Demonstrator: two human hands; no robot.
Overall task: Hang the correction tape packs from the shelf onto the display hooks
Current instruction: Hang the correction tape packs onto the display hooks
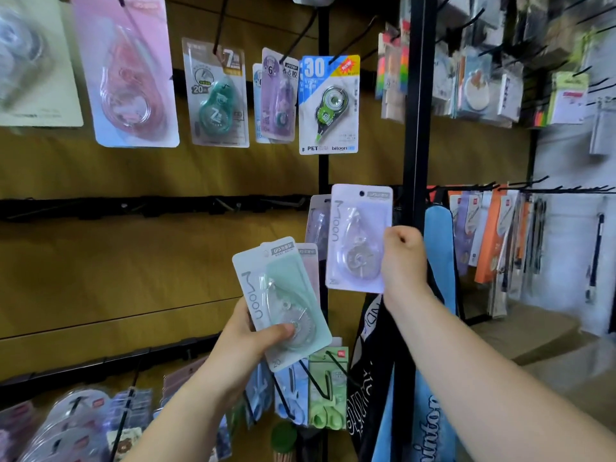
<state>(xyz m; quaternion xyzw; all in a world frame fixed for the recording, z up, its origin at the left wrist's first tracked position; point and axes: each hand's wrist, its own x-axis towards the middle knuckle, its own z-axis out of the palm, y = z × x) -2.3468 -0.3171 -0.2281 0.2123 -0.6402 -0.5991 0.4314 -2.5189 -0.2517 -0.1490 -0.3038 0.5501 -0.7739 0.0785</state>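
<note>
My left hand (248,341) grips a small fan of correction tape packs, a mint green pack (278,301) on top and a pink one (308,261) behind it. My right hand (401,261) holds a lilac pack (358,238) upright by its right edge, its hang hole at the top. Another lilac pack (318,218) hangs just behind it on the middle rail (150,206). That rail's hooks (230,205) to the left are bare.
Correction tape packs hang on the upper hooks, among them a blue "30" pack (328,105) and a large pink one (128,71). A black upright post (418,111) stands right of my hand. Scissors packs (328,391) hang below, and blue bags (440,248) to the right.
</note>
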